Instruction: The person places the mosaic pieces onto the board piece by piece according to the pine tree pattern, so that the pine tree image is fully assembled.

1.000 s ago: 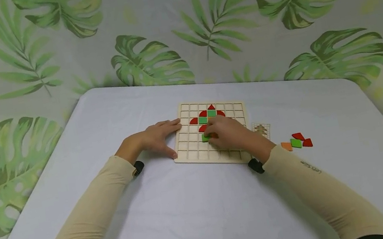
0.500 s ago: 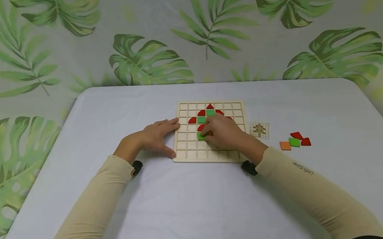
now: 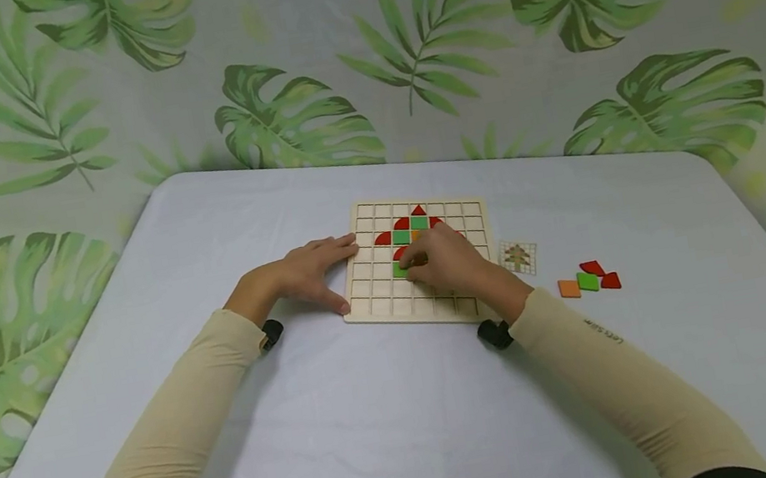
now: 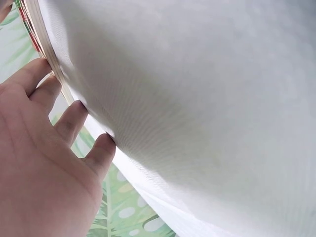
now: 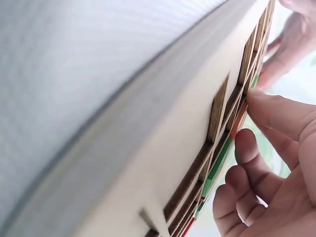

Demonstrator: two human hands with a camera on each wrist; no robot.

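Observation:
My left hand (image 3: 309, 275) rests with spread fingers against the left edge of a wooden grid board (image 3: 371, 296). Those fingers (image 4: 69, 121) reach along the board's side in the left wrist view. Over the board's middle, my right hand (image 3: 445, 258) has bent fingers, with thumb and index tips at the right edge of a green square tile (image 3: 399, 269). An orange-red tile (image 5: 239, 118) lies below the thumb in the right wrist view. Red tiles (image 3: 383, 239), a red triangle (image 3: 418, 210) and a green tile (image 3: 401, 237) sit in the upper grid. The right hand covers some cells.
A small pattern card (image 3: 519, 258) with a brown tree-like figure lies right of the board. Farther right are loose tiles: an orange square (image 3: 569, 289), a green one (image 3: 588, 281) and two red pieces (image 3: 610, 281). A white cloth covers the table (image 3: 353, 422).
The right hand has shifted slightly left, and the green tile at its fingertips has moved left and now lies flat. The card is more exposed. The left hand stays against the board.

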